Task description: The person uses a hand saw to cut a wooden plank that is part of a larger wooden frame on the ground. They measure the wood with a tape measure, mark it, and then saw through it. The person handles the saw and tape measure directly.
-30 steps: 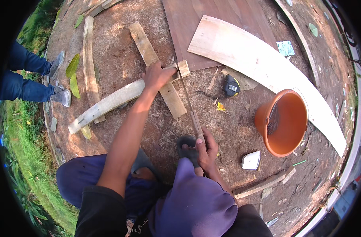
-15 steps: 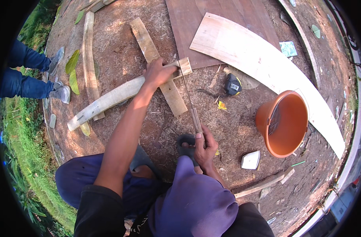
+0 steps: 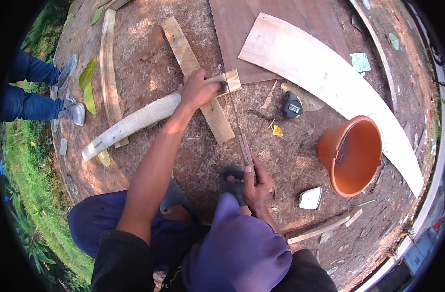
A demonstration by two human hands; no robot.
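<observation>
A pale wooden batten (image 3: 135, 120) lies slantwise on the ground, its far right end resting across a shorter board (image 3: 217, 120). My left hand (image 3: 199, 90) presses down on that batten near the crossing, fingers wrapped round it. In my right hand (image 3: 257, 185), closed round a wooden handle, is a handsaw (image 3: 236, 113) with a thin dark blade. The blade lies across the batten close to its right end, just to the right of my left fingers. How deep the blade sits in the wood I cannot tell.
To the right are an orange bucket (image 3: 328, 152), a tape measure (image 3: 292, 105), a wide curved plank (image 3: 300, 61) and a white block (image 3: 310, 198). A brown sheet (image 3: 281, 17) lies at the far side. Another person's shoes (image 3: 72, 113) stand at the left, near a long wood strip (image 3: 108, 63).
My right hand has drawn the saw slightly back toward me. My left hand stays on the batten. The whole view has shifted a little.
</observation>
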